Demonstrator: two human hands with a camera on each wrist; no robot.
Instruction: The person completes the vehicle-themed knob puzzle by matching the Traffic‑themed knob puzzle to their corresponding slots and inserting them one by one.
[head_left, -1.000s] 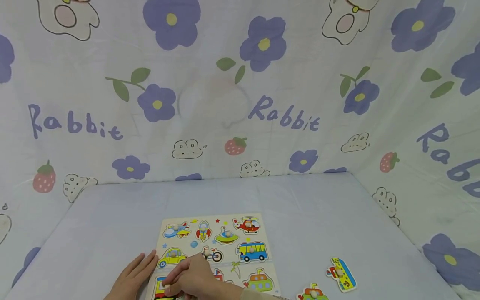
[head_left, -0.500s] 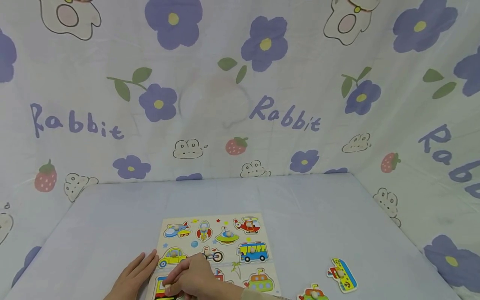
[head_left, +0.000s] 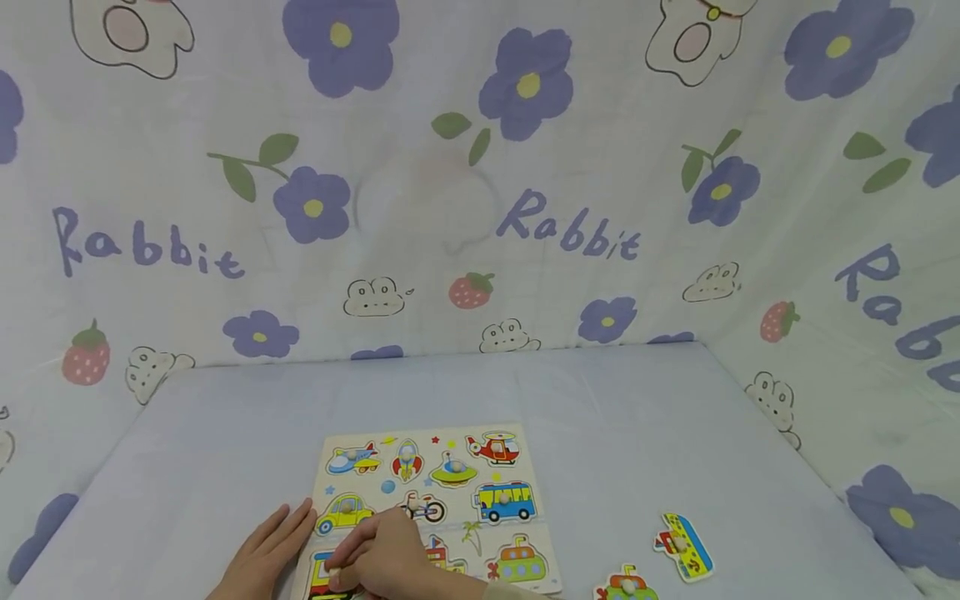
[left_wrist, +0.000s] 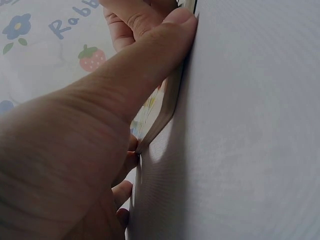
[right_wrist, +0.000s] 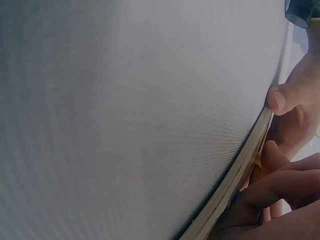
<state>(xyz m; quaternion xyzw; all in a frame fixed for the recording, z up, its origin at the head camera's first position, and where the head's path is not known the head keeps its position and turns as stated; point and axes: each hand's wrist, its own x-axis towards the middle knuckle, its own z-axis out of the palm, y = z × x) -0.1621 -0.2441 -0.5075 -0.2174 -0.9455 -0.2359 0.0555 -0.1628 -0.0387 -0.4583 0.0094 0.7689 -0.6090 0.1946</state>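
Note:
My left hand [head_left: 266,550] lies at the left edge of a wooden knob puzzle board [head_left: 542,550], fingers straight. In the left wrist view its thumb [left_wrist: 150,47] presses along the board's side [left_wrist: 172,97]. With bent fingers, my right hand [head_left: 392,552] pinches the wooden knob [head_left: 334,573] of a red and yellow vehicle puzzle piece [head_left: 320,575] at the board's lower left. That piece is partly hidden by the hand and cut off by the frame. The right wrist view shows the board edge [right_wrist: 220,195] beside curled fingers [right_wrist: 275,190].
Several knobbed pieces sit in the board, among them a blue bus [head_left: 505,502] and a helicopter [head_left: 495,450]. A loose submarine piece [head_left: 627,587] and a loose ship piece [head_left: 693,550] lie right of the board. A patterned cloth [head_left: 420,233] hangs behind the table [head_left: 600,417].
Both hands stay in place and the pieces have not moved. Only the head view shifts slightly.

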